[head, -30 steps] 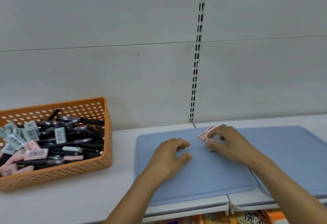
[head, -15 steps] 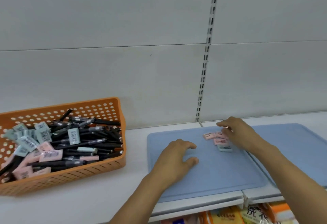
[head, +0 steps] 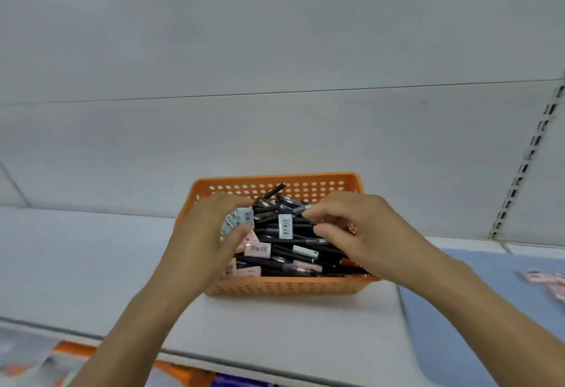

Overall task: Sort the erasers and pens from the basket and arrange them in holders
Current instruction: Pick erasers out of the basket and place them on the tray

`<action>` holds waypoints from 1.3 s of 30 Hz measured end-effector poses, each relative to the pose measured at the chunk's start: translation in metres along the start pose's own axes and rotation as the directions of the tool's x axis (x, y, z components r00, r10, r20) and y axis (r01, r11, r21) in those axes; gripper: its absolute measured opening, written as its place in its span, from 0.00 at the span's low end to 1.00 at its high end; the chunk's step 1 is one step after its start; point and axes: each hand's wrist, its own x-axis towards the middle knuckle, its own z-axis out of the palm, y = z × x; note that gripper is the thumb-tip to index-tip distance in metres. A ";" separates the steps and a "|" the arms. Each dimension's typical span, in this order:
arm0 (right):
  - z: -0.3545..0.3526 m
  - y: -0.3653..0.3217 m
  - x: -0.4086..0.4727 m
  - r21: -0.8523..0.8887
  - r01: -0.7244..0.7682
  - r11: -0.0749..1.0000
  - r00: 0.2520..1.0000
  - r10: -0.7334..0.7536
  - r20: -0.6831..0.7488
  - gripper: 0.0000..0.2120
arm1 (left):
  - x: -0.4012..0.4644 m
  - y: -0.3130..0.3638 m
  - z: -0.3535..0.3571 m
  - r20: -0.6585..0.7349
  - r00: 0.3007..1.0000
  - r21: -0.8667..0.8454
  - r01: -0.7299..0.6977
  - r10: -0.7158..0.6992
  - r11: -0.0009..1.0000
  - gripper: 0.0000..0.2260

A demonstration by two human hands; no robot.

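An orange perforated basket (head: 290,289) stands on the white shelf, filled with black pens (head: 290,260), pink erasers (head: 257,249) and pale blue erasers (head: 285,226). Both hands are inside it. My left hand (head: 208,234) is at the basket's left side, with fingers and thumb curled round a few pale blue erasers (head: 241,218). Over the pens on the right side is my right hand (head: 360,230), its index finger and thumb bent close together; the blur hides whether they hold anything. Several pink erasers (head: 547,279) lie on the blue mat (head: 477,310) at the far right.
The white shelf (head: 76,264) stretches out to the left of the basket. A slotted metal upright (head: 526,169) runs up the back wall at the right. Coloured packages (head: 183,371) show under the shelf's front edge.
My view has swung left from the blue mat to the basket. Both hands left the mat and went into the basket, and the erasers stayed on the mat.
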 end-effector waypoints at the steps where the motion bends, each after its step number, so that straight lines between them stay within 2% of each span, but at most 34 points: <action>1: 0.010 -0.001 0.013 -0.070 0.036 0.997 0.998 -0.032 0.047 0.10 | 0.007 -0.016 0.000 0.074 0.995 0.085 0.059 -0.065 0.995 0.18; 4: 0.036 0.004 0.043 -0.300 0.145 0.943 0.980 -0.095 0.176 0.18 | 0.022 -0.041 0.008 0.308 0.945 0.190 0.055 -0.113 0.980 0.26; 6: 0.047 0.012 0.054 -0.429 0.221 0.876 0.959 -0.116 0.258 0.24 | 0.026 -0.047 0.014 0.357 0.929 0.221 0.016 -0.096 0.975 0.27; 8: 0.055 0.016 0.060 -0.524 0.293 0.800 0.937 -0.131 0.324 0.26 | 0.031 -0.051 0.014 0.341 0.936 0.200 0.015 -0.084 0.980 0.26; 12: 0.060 0.014 0.065 -0.626 0.340 0.702 0.920 -0.110 0.377 0.21 | 0.036 -0.056 0.011 0.312 0.945 0.240 0.024 -0.101 0.970 0.20; 17: 0.053 0.012 0.066 -0.655 0.291 0.697 0.933 -0.056 0.355 0.12 | 0.038 -0.061 0.007 0.323 0.943 0.218 0.003 -0.075 0.976 0.10; 19: 0.053 0.006 0.065 -0.565 0.184 0.805 0.957 -0.016 0.290 0.09 | 0.039 -0.061 0.008 0.307 0.950 0.171 0.011 -0.064 0.985 0.07; 21: 0.057 -0.005 0.066 -0.321 0.027 0.947 0.967 0.057 0.250 0.09 | 0.040 -0.060 0.009 0.278 0.958 0.083 0.048 -0.070 0.995 0.08; 22: 0.062 -0.010 0.066 -0.225 -0.029 0.974 0.961 0.089 0.263 0.09 | 0.041 -0.059 0.008 0.268 0.960 0.027 0.077 -0.082 0.997 0.09; 25: 0.080 -0.017 0.065 -0.202 -0.117 0.972 0.912 0.185 0.366 0.10 | 0.043 -0.059 0.009 0.276 0.956 -0.077 0.121 -0.096 0.990 0.09; 27: 0.090 -0.015 0.063 -0.169 -0.206 0.964 0.898 0.255 0.358 0.13 | 0.044 -0.059 0.010 0.333 0.939 -0.100 0.125 -0.086 0.987 0.10; 29: 0.095 -0.013 0.063 -0.101 -0.310 0.945 0.882 0.326 0.340 0.18 | 0.044 -0.058 0.011 0.393 0.916 -0.097 0.123 -0.075 0.988 0.14; 34: 0.097 -0.013 0.068 -0.048 -0.413 0.910 0.846 0.402 0.349 0.17 | 0.052 -0.055 0.012 0.462 0.885 -0.036 0.088 -0.062 0.995 0.16; 37: 0.097 -0.012 0.066 -0.025 -0.438 0.898 0.845 0.421 0.329 0.16 | 0.057 -0.057 0.016 0.417 0.907 0.038 0.051 -0.062 0.998 0.16; 39: 0.098 -0.012 0.063 -0.020 -0.409 0.912 0.866 0.395 0.306 0.12 | 0.059 -0.059 0.020 0.366 0.928 0.081 0.047 -0.074 0.996 0.17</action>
